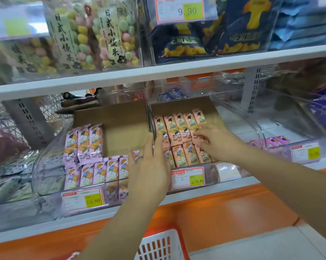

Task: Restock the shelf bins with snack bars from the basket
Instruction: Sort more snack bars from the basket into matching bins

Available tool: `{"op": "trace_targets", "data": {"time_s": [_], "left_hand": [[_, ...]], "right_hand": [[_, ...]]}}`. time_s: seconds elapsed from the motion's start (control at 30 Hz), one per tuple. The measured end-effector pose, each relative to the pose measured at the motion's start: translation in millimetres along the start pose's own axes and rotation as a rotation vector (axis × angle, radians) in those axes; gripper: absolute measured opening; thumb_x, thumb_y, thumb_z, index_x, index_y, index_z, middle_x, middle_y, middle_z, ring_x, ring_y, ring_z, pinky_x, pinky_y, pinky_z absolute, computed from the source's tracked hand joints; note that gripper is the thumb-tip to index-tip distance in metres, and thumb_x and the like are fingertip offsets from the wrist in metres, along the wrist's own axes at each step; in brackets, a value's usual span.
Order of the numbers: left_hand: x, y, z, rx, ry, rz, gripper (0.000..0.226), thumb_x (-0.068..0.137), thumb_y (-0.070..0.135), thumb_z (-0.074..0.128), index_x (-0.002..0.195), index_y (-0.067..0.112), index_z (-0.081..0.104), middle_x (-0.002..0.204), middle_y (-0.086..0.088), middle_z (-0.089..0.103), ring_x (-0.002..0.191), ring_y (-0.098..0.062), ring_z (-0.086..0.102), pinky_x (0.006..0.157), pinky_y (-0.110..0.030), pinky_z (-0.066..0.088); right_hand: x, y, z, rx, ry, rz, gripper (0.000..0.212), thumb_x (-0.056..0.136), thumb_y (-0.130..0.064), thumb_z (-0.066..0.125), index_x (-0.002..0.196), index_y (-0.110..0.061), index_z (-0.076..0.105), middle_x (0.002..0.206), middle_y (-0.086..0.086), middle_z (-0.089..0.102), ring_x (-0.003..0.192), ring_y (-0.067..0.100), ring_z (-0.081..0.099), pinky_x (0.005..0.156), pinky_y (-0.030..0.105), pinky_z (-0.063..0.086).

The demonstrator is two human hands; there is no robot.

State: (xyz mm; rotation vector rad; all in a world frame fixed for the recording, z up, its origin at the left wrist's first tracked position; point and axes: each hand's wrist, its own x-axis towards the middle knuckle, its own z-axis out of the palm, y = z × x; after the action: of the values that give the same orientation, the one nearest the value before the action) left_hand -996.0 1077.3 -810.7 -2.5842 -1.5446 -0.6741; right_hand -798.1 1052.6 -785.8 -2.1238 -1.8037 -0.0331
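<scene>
Head view has the straight-fingered left hand [149, 166] against the clear plastic divider [151, 121] while the right hand [217, 142], at 3 o'clock of it, curls fingertips onto peach-wrapped snack bars [179, 128] in the clear shelf bin [252, 124], pinch uncertain; best nudge them flush, red-rimmed white basket [158, 244] at 6 o'clock.

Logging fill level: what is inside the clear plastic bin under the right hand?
Salmon wrapped snack bars in rows, brown cardboard behind them; the right hand and left hand cover some.

Left hand [149, 163]: bare, fingers straight and together, pointing up and forward, arm outstretched.
Right hand [215, 142]: bare, palm down, fingers loosely bent, pointing left.
</scene>
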Motion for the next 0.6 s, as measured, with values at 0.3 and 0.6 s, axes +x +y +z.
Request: {"op": "trace_targets", "data": {"time_s": [0.3, 0.6], "left_hand": [[0, 0, -1, 0.019, -0.054, 0.005, 0.059, 0.101, 0.035, 0.025, 0.151, 0.027, -0.004, 0.161, 0.001, 0.003, 0.142, -0.018, 0.026, 0.117, -0.05, 0.001], [-39, -15, -33, -0.029, 0.029, 0.185, 0.052, 0.095, 0.026, 0.038, 0.146, 0.027, 0.029, 0.15, -0.001, 0.034, 0.137, -0.021, 0.033, 0.115, -0.05, 0.015]], "right_hand": [[-2, 2, -6, -0.207, -0.247, -0.006, 0.052, 0.102, -0.036, 0.026, 0.151, -0.032, 0.011, 0.16, 0.003, 0.001, 0.147, 0.025, 0.003, 0.118, 0.05, 0.005], [-70, -37, -24, 0.069, -0.004, -0.266, 0.045, 0.098, -0.027, 0.041, 0.141, -0.016, 0.043, 0.148, 0.005, 0.04, 0.138, 0.02, 0.032, 0.114, 0.031, 0.017]]}}
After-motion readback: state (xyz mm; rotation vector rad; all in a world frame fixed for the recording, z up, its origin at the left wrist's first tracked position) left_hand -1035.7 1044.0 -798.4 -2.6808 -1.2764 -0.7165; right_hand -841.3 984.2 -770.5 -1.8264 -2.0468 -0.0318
